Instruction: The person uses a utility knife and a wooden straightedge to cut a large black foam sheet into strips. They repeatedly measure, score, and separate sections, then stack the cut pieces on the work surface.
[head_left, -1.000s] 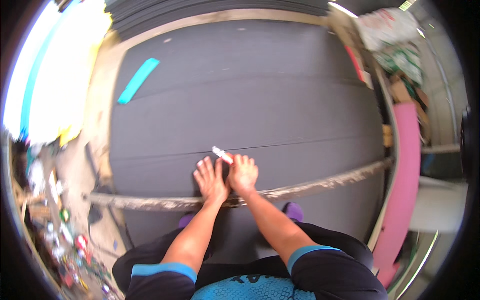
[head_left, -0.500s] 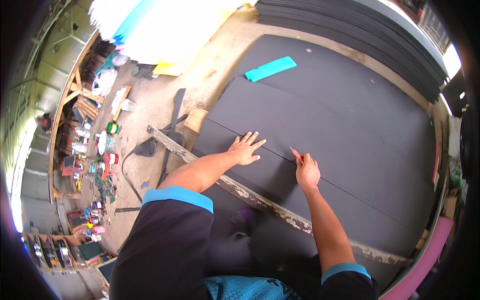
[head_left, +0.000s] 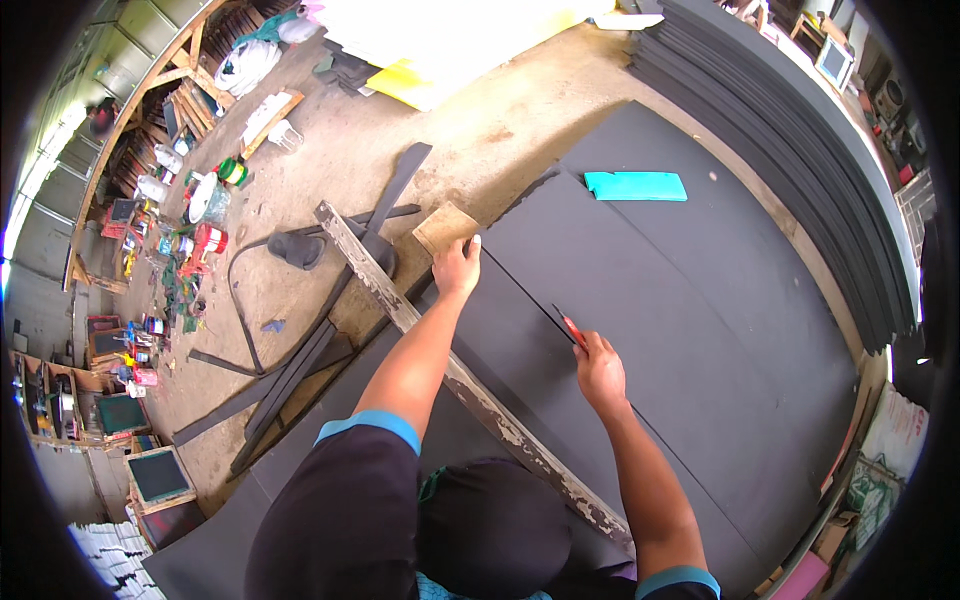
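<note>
A large black sheet (head_left: 700, 330), foam-like in look, lies before me with a long dark cut line running across it. My right hand (head_left: 601, 372) is closed round a cutter knife (head_left: 573, 330) with a red handle, its thin blade pointing away from me over the line. At the sheet's left edge my left hand (head_left: 457, 270) is closed on the border of the near strip, thumb up; its fingertips are partly hidden. Just beyond that hand sits a tan block (head_left: 444, 228). A turquoise piece (head_left: 636, 186) rests on the far part of the sheet.
A worn wooden bar (head_left: 500, 424) lies slantwise between me and the cut line. Black offcut strips (head_left: 290, 385) and a dark rounded item (head_left: 296, 250) are on the floor at left. A tall stack of black sheets (head_left: 780, 140) stands far right; paint cans (head_left: 208, 240) crowd the left.
My left hand, earlier spread flat on the sheet, has moved to its left edge and closed there. The knife hand stays near the cut line. The view has turned and shifted.
</note>
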